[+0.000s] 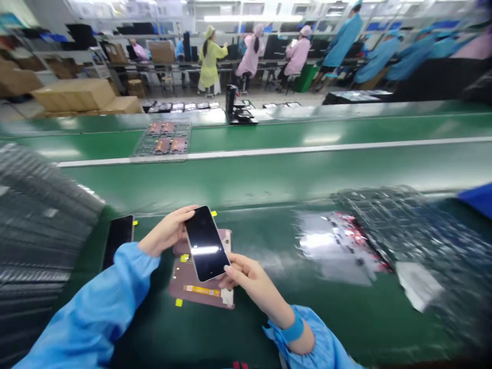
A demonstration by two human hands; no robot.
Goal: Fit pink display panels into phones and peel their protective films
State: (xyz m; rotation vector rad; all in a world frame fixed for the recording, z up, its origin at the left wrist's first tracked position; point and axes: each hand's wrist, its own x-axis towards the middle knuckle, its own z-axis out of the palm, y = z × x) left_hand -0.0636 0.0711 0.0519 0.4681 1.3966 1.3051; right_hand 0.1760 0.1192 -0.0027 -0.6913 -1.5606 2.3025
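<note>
A black-screened smartphone (pixel 206 243) is held tilted above the green bench, a yellow tab sticking out at its top. My left hand (pixel 172 229) grips its upper left edge, while my right hand (pixel 243 271) pinches its lower right corner. Beneath it lie brownish-pink phone panels (pixel 180 279) with yellow tabs; an orange flex cable (pixel 202 290) shows on the nearer one. The phone partly covers the farther panel. To the left of my left hand lies another dark phone (pixel 119 237), also with a yellow tab.
Stacked clear trays (pixel 34 230) rise at the left. At right are plastic sheets with red-marked pieces (pixel 346 236), a white wipe (pixel 418 284) and clear trays (pixel 407 220). Beyond, a green conveyor (pixel 269 134) carries a tray of panels (pixel 163 138). Co-workers sit or stand farther back.
</note>
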